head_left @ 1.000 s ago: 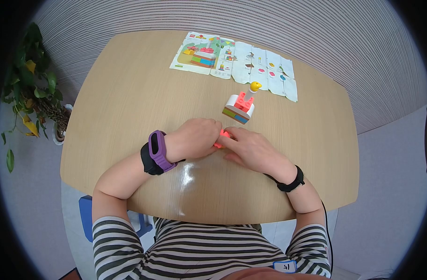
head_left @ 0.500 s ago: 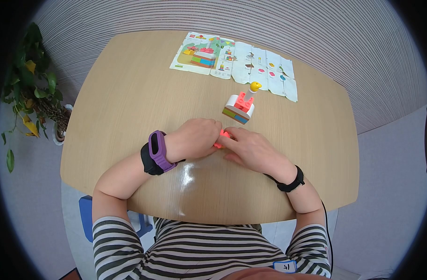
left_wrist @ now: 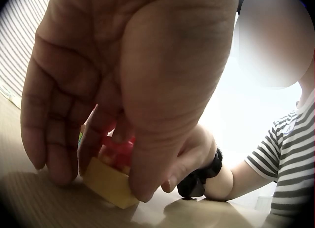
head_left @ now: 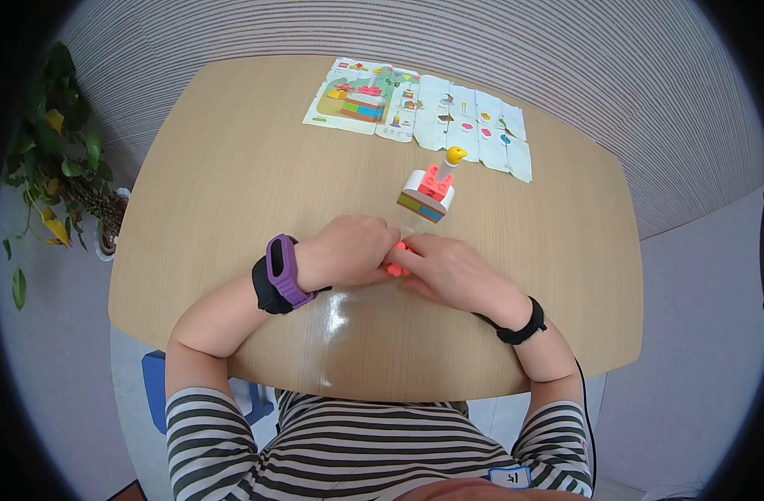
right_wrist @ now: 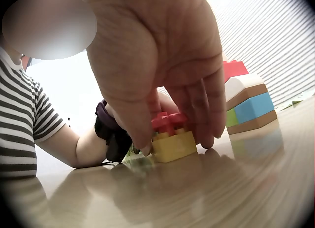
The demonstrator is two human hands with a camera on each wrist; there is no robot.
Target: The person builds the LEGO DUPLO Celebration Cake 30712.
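My left hand (head_left: 348,249) and right hand (head_left: 453,269) meet low over the table around a small toy stack. At its bottom is a yellow brick (right_wrist: 174,146), close on the tabletop, with a red flower-shaped piece (right_wrist: 169,122) on its studs. The left thumb and fingers hold the yellow brick (left_wrist: 109,182) at its sides. From the other side, the right thumb and fingers pinch about the red piece (head_left: 398,270), partly hiding it. Just beyond stands a built toy cake (head_left: 428,196) with brown, green, blue, white and red bricks and a yellow-topped candle.
A creased instruction sheet (head_left: 419,113) lies at the far side of the table (head_left: 231,167), near the wall. A potted plant (head_left: 64,159) stands past the left edge. The blue chair part (head_left: 154,388) is below the near left edge.
The red piece has shifted slightly towards the body and more of its lobes show between the hands. Both hands have moved a little nearer; the toy cake stays put.
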